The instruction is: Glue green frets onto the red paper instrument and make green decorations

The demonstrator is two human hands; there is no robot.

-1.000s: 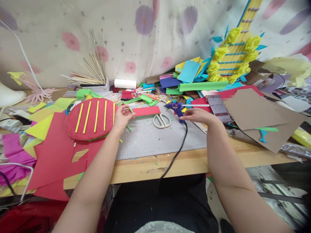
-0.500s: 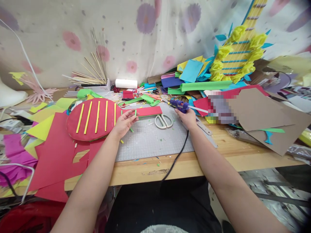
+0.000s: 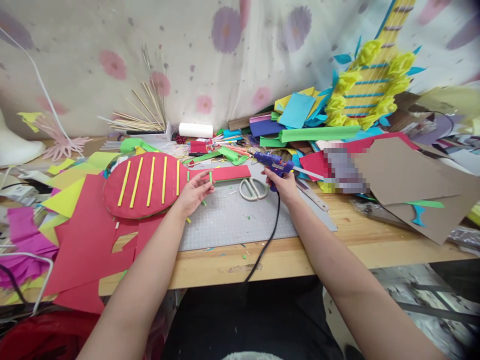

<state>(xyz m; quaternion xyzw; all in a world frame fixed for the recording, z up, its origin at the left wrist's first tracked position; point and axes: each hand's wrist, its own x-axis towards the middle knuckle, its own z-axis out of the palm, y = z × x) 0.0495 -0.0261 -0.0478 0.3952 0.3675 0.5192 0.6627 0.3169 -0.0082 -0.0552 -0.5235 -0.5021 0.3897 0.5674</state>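
My right hand is wrapped round the handle of a blue glue gun, whose nozzle points left and whose white glue stick juts out behind. Between the fingertips of my left hand is a short green strip. That hand is over the neck of a red guitar-shaped craft piece. Yellow strips cross its rounded body, and a green strip shows at the start of the neck. Scissors with pale handles lie on the grey cutting mat, between my hands.
Red sheets and yellow scraps cover the left side. A metal ruler lies right of the glue gun, near brown cardboard. A yellow guitar model stands at the back right. The black cord hangs over the table edge.
My right hand has shifted slightly left with the glue gun, lifting it off the clutter so its nozzle shows. My left hand has hardly moved and still pinches the green strip.
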